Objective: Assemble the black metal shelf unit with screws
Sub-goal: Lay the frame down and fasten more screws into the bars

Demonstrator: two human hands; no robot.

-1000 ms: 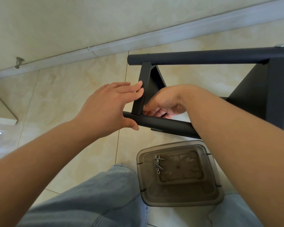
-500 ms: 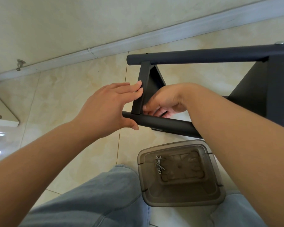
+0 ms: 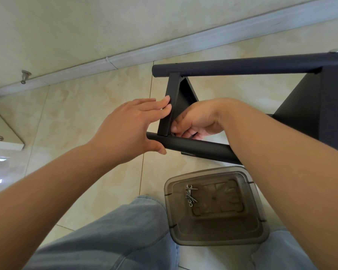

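1. My left hand [image 3: 125,127] holds the black shelf frame [image 3: 242,65]. My straight fingers press flat on the short upright bar [image 3: 169,106], and my thumb hooks under the near round tube [image 3: 193,146].
2. My right hand [image 3: 195,121] is tucked in behind that upright bar, low down where it meets the tube. Its fingers are curled in tight there. I think they are working a screw, but the screw is hidden, so I cannot tell what they pinch.
3. The frame lies on its side on the tile floor [image 3: 86,114], just past my knees and close to the wall [image 3: 86,26].
4. Since a moment ago, almost nothing has moved. Both hands sit in the same spots on the same joint. Only my head has shifted a tiny bit.
5. To me that means I am still busy on this one corner. The joint is not done yet.
6. The brown plastic tub [image 3: 217,238] sits by my leg. A few little screws [image 3: 190,195] lie inside it.
7. Those spare screws tell me more joints are waiting, so I think there is a good way to go.
8. I must keep the bar steady, or the hidden screw may slip and drop.
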